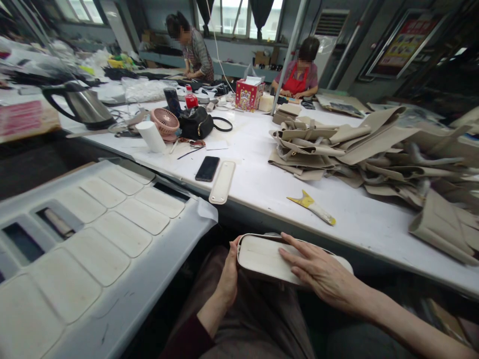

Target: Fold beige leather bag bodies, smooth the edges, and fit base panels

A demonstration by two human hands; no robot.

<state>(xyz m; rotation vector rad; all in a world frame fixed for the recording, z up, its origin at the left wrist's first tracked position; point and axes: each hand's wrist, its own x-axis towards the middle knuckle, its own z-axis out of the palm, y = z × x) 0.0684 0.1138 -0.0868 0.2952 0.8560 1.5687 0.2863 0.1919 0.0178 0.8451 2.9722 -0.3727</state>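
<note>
You hold the cream case (258,257) over your lap, nearer to you than the phone (207,169) and to its right. Your left grip (226,274) is closed on the case's left end, thumb up along the side. Your right grip (312,264) is unclenched: its fingers lie spread and nearly straight across the case's top panel. The thumb on that side cannot be made out. A rim runs round the panel, with a narrow gap noted between the two at the left end.

The phone lies on the white tabletop (254,184), near the edge facing you. Just to its right lies a cream strip (223,182) with two small shiny dots at its near end. Further right of the phone, and nearer to you, you have a yellow-and-white tool (312,208) with a notched head. Well to the right of the phone stands a loose heap of taupe pieces (337,142).

To the left of the phone and nearer to you, a grey board (145,279) carries rounded cream panels (123,232) in rows. Beyond the phone and to its left are a white cylinder (150,136), a pink fan (164,123) and a black bag (196,123); a steel kettle (88,107) sits further left. Well beyond the phone, two people (198,55) bend over their work.
</note>
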